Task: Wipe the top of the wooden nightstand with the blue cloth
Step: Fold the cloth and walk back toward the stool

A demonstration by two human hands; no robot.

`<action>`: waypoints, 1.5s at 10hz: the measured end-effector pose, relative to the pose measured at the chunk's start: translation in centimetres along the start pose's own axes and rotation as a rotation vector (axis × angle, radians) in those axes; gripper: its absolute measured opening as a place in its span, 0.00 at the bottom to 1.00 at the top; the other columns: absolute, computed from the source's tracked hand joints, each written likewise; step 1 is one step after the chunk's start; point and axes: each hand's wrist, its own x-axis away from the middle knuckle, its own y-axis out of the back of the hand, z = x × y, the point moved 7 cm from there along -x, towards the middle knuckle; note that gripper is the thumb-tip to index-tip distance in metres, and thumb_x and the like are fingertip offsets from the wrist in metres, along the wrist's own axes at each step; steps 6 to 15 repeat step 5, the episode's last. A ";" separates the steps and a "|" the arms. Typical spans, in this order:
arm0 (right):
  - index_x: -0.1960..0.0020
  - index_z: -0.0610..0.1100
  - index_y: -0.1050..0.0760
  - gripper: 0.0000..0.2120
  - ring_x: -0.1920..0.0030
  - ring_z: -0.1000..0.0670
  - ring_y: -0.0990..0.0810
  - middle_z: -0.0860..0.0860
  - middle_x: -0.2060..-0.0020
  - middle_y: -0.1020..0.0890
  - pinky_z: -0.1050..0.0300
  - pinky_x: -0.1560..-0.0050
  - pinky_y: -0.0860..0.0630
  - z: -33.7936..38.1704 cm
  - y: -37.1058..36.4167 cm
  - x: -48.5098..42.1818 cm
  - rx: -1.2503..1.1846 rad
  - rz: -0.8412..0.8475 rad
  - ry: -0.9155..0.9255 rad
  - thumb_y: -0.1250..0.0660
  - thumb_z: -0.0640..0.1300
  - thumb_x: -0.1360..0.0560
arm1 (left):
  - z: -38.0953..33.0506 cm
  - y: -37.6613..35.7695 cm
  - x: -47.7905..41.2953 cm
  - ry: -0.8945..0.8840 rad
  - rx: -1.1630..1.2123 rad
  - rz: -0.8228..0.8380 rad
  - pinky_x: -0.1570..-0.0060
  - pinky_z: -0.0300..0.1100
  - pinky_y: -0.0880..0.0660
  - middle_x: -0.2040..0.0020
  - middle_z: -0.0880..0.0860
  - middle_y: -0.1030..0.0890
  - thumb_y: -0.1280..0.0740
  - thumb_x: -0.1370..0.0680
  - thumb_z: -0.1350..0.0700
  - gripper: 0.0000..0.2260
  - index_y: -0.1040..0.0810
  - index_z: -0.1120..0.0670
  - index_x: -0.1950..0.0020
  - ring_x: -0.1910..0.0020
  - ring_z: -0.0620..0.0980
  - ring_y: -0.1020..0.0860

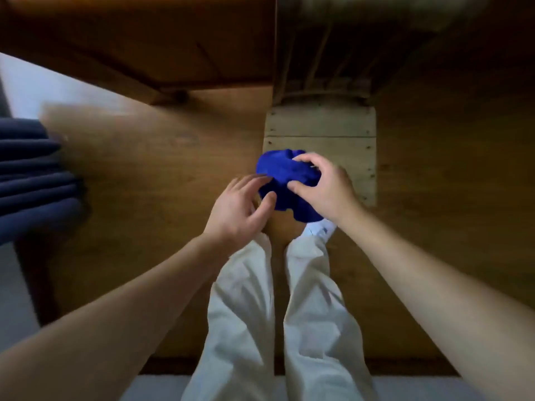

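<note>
At the far left, folded dark blue fabric (34, 180) is lying at the floor's edge. The left hand (237, 206) is reaching in with fingers loosely spread, touching the near edge of the blue cloth (282, 172) without closing on it. The cloth is hanging bunched in mid-air above the wooden floor (159, 169), over the person's feet. The right hand (321, 192) is curling round it, thumb and fingers pinching the wad. The likely risk is that the cloth is staying balled up, so only a small patch would be wiping. A loose handover could be dropping it. Whether the dark wooden furniture (139, 39) ahead is the surface to wipe, I cannot tell.
</note>
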 end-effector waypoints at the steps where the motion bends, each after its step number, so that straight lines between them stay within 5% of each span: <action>1: 0.37 0.48 0.22 0.22 0.42 0.50 0.19 0.52 0.43 0.17 0.53 0.40 0.24 -4.1 -3.1 -3.3 0.039 0.024 0.026 0.23 0.44 0.30 | 3.7 -3.8 -2.7 -0.031 -0.043 0.046 0.35 0.43 0.33 0.32 0.54 0.22 0.44 0.20 0.43 0.25 0.24 0.56 0.30 0.34 0.52 0.27; 3: 0.34 0.46 0.24 0.23 0.37 0.50 0.23 0.53 0.37 0.21 0.61 0.42 0.30 -8.7 -7.4 -3.8 0.181 -0.019 0.116 0.28 0.43 0.28 | 7.6 -9.9 -3.1 -0.049 -0.151 0.151 0.28 0.53 0.36 0.22 0.54 0.34 0.39 0.18 0.48 0.25 0.35 0.55 0.23 0.25 0.55 0.36; 5: 0.25 0.45 0.31 0.27 0.29 0.46 0.29 0.49 0.28 0.27 0.49 0.31 0.31 -8.0 -7.7 -3.1 0.268 0.037 0.111 0.33 0.48 0.22 | 7.1 -10.0 -2.5 -0.004 -0.215 0.186 0.24 0.54 0.42 0.19 0.51 0.42 0.45 0.17 0.43 0.27 0.42 0.51 0.19 0.21 0.53 0.42; 15: 0.25 0.45 0.31 0.27 0.29 0.46 0.29 0.49 0.28 0.27 0.49 0.31 0.31 -8.0 -7.7 -3.1 0.268 0.037 0.111 0.33 0.48 0.22 | 7.1 -10.0 -2.5 -0.004 -0.215 0.186 0.24 0.54 0.42 0.19 0.51 0.42 0.45 0.17 0.43 0.27 0.42 0.51 0.19 0.21 0.53 0.42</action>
